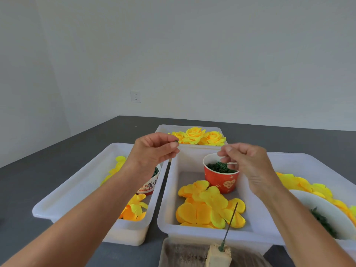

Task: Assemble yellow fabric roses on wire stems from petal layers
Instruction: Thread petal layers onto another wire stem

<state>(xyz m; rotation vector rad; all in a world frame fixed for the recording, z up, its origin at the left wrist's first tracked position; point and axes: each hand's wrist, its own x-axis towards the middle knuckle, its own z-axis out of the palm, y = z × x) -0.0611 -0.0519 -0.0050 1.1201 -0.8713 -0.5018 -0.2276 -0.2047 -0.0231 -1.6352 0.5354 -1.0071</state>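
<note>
A: Item nearest you: foam block (218, 254) with wire stem (230, 223) stuck upright.

B: Your hands?

A: Both raised; left hand (154, 151) pinches a small green piece (176, 141), right hand (248, 164) pinches something pale, unclear.

B: Petal layers (208, 205)?

A: Centre tray (165, 199), beside red cup (221, 179). Cup writing unreadable.

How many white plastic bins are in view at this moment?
4. The far bin holds finished roses, the left bin sits under the left forearm, the middle bin holds the red cup, and the right bin is cut by the frame edge; more may lie outside.
</note>
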